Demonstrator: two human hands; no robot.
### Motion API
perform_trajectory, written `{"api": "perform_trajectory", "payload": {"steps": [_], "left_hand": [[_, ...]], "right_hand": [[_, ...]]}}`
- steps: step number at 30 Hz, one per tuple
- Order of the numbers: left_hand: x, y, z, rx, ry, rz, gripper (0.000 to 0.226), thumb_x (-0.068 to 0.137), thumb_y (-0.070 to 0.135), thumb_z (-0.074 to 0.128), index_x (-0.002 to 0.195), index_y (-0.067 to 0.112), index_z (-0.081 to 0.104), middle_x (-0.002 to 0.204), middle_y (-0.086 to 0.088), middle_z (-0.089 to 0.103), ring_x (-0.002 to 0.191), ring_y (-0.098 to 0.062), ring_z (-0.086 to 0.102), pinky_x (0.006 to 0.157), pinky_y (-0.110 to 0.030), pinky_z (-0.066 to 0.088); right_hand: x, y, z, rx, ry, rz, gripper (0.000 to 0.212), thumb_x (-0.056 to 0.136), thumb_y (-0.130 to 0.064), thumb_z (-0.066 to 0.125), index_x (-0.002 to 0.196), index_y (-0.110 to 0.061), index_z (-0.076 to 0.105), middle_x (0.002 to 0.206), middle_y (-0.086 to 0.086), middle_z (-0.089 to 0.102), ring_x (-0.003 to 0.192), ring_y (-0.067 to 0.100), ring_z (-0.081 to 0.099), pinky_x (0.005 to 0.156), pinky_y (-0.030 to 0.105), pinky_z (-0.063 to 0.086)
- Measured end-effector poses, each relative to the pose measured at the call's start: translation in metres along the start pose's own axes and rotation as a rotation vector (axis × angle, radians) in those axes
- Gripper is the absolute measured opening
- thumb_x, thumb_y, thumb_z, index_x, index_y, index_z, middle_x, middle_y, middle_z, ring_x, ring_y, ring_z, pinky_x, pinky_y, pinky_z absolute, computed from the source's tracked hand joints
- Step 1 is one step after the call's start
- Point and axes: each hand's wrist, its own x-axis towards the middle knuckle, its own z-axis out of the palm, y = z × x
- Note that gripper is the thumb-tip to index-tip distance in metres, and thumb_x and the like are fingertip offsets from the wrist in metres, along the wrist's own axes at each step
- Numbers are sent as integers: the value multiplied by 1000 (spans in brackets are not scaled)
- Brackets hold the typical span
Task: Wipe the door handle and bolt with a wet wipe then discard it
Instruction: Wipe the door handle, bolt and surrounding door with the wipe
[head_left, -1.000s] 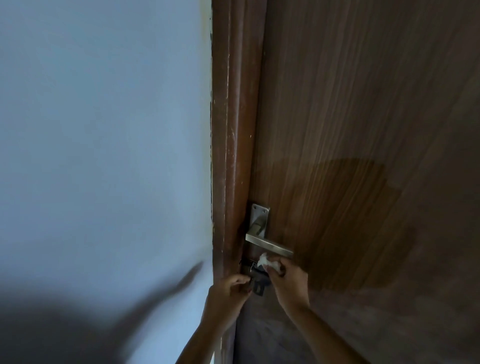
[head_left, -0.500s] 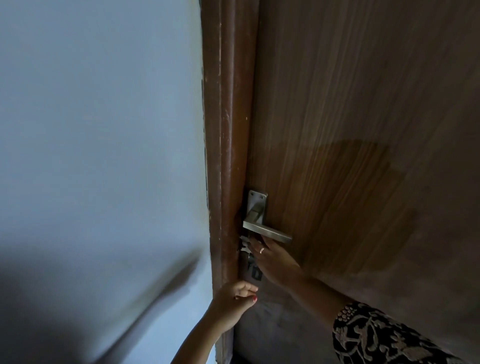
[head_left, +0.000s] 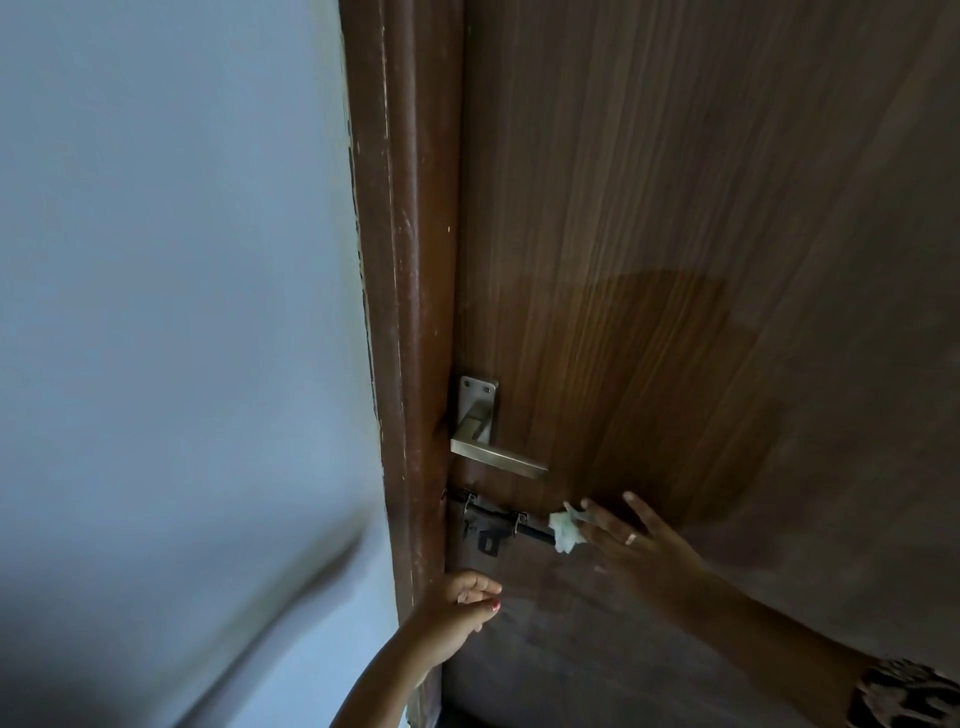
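A silver lever door handle (head_left: 497, 457) sticks out from the brown wooden door (head_left: 675, 234). Just below it runs a dark sliding bolt (head_left: 498, 525). My right hand (head_left: 631, 545) pinches a crumpled white wet wipe (head_left: 565, 531) against the right end of the bolt rod, with the other fingers spread on the door. My left hand (head_left: 457, 610) rests loosely curled against the door edge below the bolt, holding nothing I can see.
The brown door frame (head_left: 405, 312) runs vertically left of the door. A pale blue wall (head_left: 171, 312) fills the left side. A patterned sleeve (head_left: 904, 696) shows at the bottom right.
My right hand slid with the wipe from the left part of the bolt, under the handle, out to the right end of the rod. My left hand dropped from the bolt to below it.
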Motion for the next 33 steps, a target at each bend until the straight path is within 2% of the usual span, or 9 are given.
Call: {"api": "perform_trajectory", "payload": {"steps": [4, 9, 13, 17, 21, 26, 28, 30, 33], "left_hand": [[2, 4, 4, -3, -21, -4, 19, 93, 18, 56, 111, 14, 63, 101, -2, 65, 73, -4, 57, 48, -3, 37], [8, 15, 10, -8, -52, 6, 16, 93, 22, 58, 108, 20, 63, 101, 2, 65, 76, -2, 59, 52, -3, 40], [11, 16, 9, -8, -60, 11, 17, 93, 22, 58, 109, 20, 62, 99, 5, 64, 77, -2, 59, 54, -2, 41], [12, 14, 10, -5, -56, 4, 16, 93, 22, 57, 108, 21, 62, 97, 7, 63, 75, -1, 59, 51, -1, 40], [15, 19, 17, -3, -70, 7, 14, 93, 22, 57, 107, 22, 62, 98, 6, 64, 74, -1, 58, 51, -2, 40], [22, 33, 18, 1, -73, 42, 19, 93, 19, 58, 111, 15, 61, 101, 2, 63, 74, -3, 59, 47, -2, 38], [25, 36, 14, -5, -56, 53, 15, 92, 18, 59, 107, 17, 61, 99, 4, 63, 74, -3, 59, 47, -2, 39], [27, 36, 10, -18, -40, 53, 13, 92, 18, 59, 104, 20, 61, 96, 7, 63, 75, -4, 60, 48, -2, 40], [29, 37, 9, -21, -29, 69, 12, 92, 19, 59, 104, 22, 62, 95, 10, 64, 78, -2, 61, 49, -2, 40]], "right_hand": [[8, -1, -1, -7, -43, 104, 68, 86, -42, 57, 143, -12, 38, 157, 5, 24, 143, 18, 21, 114, 48, 8], [21, -22, 6, 88, -223, -55, 73, 71, -59, 69, 130, -18, 56, 144, -2, 47, 134, 11, 41, 112, 40, 16], [14, -14, 5, 30, -172, -113, 65, 72, -58, 67, 126, -20, 61, 138, -3, 54, 131, 11, 45, 111, 40, 18], [3, -5, 5, -13, -51, -67, 52, 71, -41, 73, 118, -20, 66, 129, -4, 62, 126, 12, 51, 110, 43, 20], [10, -1, 3, 2, -58, -15, 58, 71, -31, 68, 127, -16, 59, 140, 0, 52, 134, 19, 43, 111, 45, 27], [21, -21, 9, -22, -159, -107, 51, 78, -36, 62, 126, -19, 61, 142, -3, 50, 135, 14, 41, 114, 40, 12], [11, -15, 10, -31, -109, -109, 44, 84, -26, 50, 126, -19, 60, 141, -4, 50, 134, 13, 41, 115, 39, 11], [-5, -4, 12, -42, -41, -45, 48, 84, -16, 38, 129, -18, 57, 142, -5, 49, 134, 12, 38, 117, 38, 8], [-26, 19, 3, -38, 55, 165, 48, 94, -19, 35, 142, -15, 36, 150, -4, 35, 133, 12, 39, 115, 38, 12]]}}
